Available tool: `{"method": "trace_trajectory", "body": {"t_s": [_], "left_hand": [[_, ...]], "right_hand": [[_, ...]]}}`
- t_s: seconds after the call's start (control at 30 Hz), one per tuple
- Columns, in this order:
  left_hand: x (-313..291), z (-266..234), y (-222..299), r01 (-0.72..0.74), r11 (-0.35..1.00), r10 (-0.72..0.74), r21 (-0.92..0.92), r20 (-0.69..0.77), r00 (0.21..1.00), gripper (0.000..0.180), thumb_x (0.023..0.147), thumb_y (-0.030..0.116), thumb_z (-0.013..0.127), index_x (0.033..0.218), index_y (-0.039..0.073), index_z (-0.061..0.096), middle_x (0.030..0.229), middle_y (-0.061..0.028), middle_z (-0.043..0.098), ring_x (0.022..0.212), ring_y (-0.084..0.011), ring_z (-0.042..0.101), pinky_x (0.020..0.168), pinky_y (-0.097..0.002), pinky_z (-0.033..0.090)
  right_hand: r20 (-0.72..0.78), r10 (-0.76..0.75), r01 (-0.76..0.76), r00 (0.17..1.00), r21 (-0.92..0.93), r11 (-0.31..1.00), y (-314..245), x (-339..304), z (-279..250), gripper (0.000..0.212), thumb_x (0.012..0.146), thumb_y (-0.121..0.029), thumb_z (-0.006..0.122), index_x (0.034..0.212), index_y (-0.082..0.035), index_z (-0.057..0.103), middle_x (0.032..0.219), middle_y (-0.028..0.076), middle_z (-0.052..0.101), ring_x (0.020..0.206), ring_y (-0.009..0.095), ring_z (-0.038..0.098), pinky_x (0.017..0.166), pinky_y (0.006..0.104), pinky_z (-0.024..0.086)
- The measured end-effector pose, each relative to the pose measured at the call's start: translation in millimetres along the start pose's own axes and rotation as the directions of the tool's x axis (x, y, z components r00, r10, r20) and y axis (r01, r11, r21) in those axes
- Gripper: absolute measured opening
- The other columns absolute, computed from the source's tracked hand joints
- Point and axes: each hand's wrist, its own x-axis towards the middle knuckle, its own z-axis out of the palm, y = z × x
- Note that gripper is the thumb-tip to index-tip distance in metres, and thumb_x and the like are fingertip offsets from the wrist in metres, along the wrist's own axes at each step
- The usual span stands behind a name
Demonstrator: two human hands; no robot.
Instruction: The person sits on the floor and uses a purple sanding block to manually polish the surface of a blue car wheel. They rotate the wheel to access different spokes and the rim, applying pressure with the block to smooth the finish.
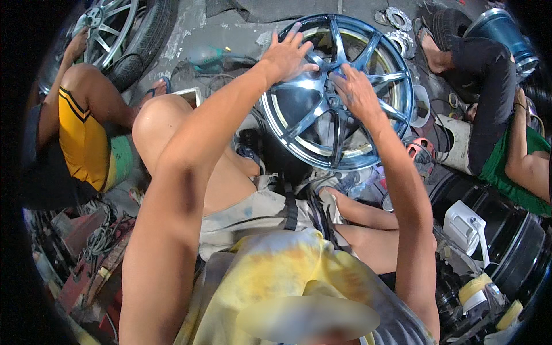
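Note:
A glossy blue-grey alloy wheel [305,122] with several spokes is tilted up in front of my knees, without a tire on it. My left hand [286,57] lies on its upper left part, fingers spread across the rim and a spoke, with nothing held. At the hub, my right hand [355,95] has its fingers bent and pressed together against the metal near the centre. Whether a small thing is under those fingertips is hidden.
A green power tool [206,60] with a cable lies beyond my left knee; a red-orange tool [421,150] sits right of the wheel. At the left, a person handles another wheel [106,31]. Another person [494,103] sits at the right. A white box [463,227] rests on black rims.

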Motion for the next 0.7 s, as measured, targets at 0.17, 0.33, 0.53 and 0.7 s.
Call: {"method": "trace_trajectory", "body": {"t_s": [0.17,0.33,0.53,0.7], "left_hand": [[-7,3,-1,0.02,1.0,-0.02,0.012,-0.013,1.0,0.072,0.092,0.066,0.042,0.135,0.009,0.048,0.142,-0.0201,0.041,0.146,-0.0339,0.018,0.107,-0.0654,0.026],[-2,2,1,0.002,1.0,-0.001,0.013,-0.022,1.0,0.073,0.092,0.067,0.042,0.136,0.009,0.048,0.142,-0.02,0.041,0.146,-0.0336,0.019,0.108,-0.0666,0.025],[1,-2,1,0.013,1.0,-0.012,-0.01,0.059,0.998,0.076,0.092,0.067,0.041,0.138,0.008,0.046,0.145,-0.0199,0.038,0.147,-0.0334,0.016,0.109,-0.0677,0.023],[-4,-1,-2,0.023,1.0,-0.023,0.008,0.054,0.998,0.076,0.091,0.067,0.042,0.138,0.008,0.047,0.146,-0.0199,0.037,0.147,-0.0325,0.017,0.106,-0.0665,0.027]], "right_hand": [[0.026,0.219,-0.221,0.975,0.14,0.965,-38,-38,1,0.027,0.089,-0.014,0.062,0.115,-0.007,0.067,0.101,0.017,0.055,0.089,0.033,0.056,0.075,0.0431,0.041],[-0.049,0.27,-0.26,0.962,0.146,0.954,-49,-30,-1,0.023,0.089,-0.015,0.061,0.109,-0.009,0.069,0.095,0.014,0.055,0.086,0.034,0.058,0.075,0.0442,0.043],[-0.221,0.527,-0.474,0.821,0.251,0.844,-59,-9,14,0.019,0.088,-0.015,0.062,0.103,-0.005,0.07,0.098,0.018,0.056,0.088,0.04,0.06,0.076,0.0483,0.049],[-0.108,0.637,-0.558,0.763,0.387,0.734,-112,-21,5,0.019,0.09,-0.018,0.062,0.101,-0.006,0.072,0.099,0.014,0.061,0.084,0.035,0.065,0.074,0.0447,0.052]]}}
